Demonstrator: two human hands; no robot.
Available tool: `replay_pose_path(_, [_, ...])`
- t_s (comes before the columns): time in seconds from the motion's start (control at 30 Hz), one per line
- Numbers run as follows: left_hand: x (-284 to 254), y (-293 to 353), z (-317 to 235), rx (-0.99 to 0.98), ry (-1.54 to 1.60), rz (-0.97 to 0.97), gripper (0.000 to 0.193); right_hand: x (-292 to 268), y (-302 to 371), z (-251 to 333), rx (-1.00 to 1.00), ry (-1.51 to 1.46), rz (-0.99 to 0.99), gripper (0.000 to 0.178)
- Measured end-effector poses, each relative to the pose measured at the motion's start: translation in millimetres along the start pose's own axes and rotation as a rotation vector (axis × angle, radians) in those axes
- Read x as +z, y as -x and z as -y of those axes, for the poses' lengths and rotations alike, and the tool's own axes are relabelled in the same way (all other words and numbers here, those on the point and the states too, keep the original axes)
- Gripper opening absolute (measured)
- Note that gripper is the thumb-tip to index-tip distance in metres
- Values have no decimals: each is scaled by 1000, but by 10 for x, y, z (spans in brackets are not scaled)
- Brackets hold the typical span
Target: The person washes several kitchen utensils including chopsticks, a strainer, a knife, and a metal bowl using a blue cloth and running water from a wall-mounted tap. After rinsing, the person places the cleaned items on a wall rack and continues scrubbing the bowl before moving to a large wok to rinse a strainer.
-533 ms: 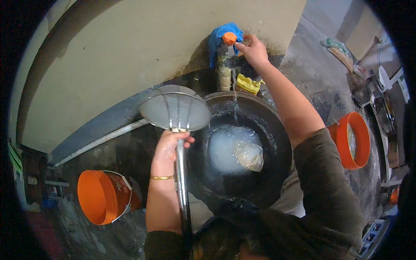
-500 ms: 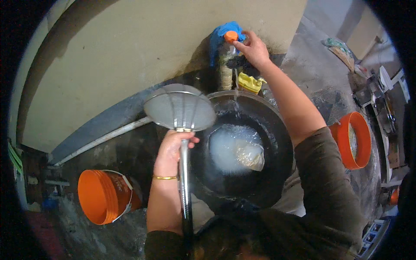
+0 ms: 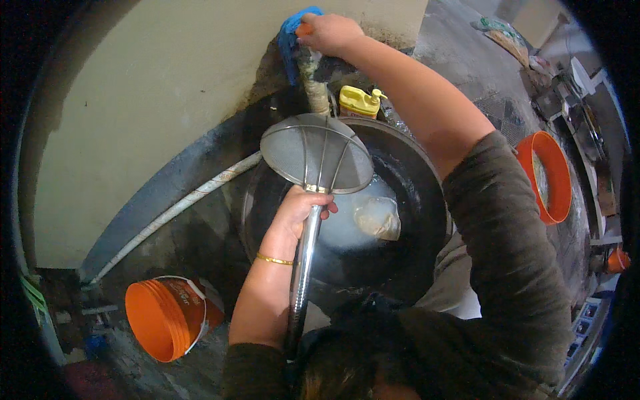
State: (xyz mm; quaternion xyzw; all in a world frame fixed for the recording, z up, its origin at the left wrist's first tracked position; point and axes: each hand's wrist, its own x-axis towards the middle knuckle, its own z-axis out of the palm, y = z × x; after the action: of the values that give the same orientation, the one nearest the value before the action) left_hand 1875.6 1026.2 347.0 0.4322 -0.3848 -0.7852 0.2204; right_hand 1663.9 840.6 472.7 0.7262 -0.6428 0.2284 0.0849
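Observation:
My left hand [image 3: 301, 208] is wrapped round the long metal handle of a fine-mesh strainer [image 3: 287, 148], whose round head is raised above the left part of a large dark tub [image 3: 435, 167]. In the tub's cloudy water lies a pale, shiny, rounded thing [image 3: 379, 217], too unclear to name. My right hand [image 3: 335, 33] reaches far forward, its fingers closed round an orange tap knob [image 3: 305, 29] that they partly cover. A blue cloth [image 3: 288, 47] hangs beside the knob, over an upright pipe [image 3: 316, 97]. The strainer's head hides part of the tub's far side.
A yellow jug [image 3: 359, 101] stands behind the tub. An orange bucket [image 3: 155, 321] lies tipped at the left, and another orange container [image 3: 548, 177] is at the right. A white pipe [image 3: 180, 210] runs along the wall's base [image 3: 140, 243] toward the tub.
My right hand has closed over the orange knob, which showed beside its fingers before. The strainer has moved right over the tub. The foamy, splashing water now looks calmer.

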Motion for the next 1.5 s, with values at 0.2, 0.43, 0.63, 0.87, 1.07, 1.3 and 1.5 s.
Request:
replay_pose_path(0.2, [125, 61, -9, 151, -61, -105, 16, 93, -39, 86, 94, 14, 13, 43])
replay_pose_path(0.43, [47, 107, -38, 190, -11, -42, 23, 69, 454, 44, 457, -904, -277, 43])
replay_pose_path(0.63, [95, 122, -62, 159, -9, -10, 31, 348, 1687, 472, -29, -540, -227, 41])
replay_pose_path(0.87, [236, 232, -184, 127, 19, 53, 41, 401, 1912, 502, 94, -396, -310, 23])
replay_pose_path(1.07, [335, 272, -163, 239, 87, 22, 32, -205, 2061, 812, 80, -567, -6, 24])
replay_pose_path(1.3, [370, 385, -69, 260, 0, 19, 32, -83, 2037, 766, 127, -488, -235, 25])
replay_pose_path(1.5, [329, 407, -81, 320, 3, 41, 17, -78, 2188, 837, 27, -556, -128, 24])
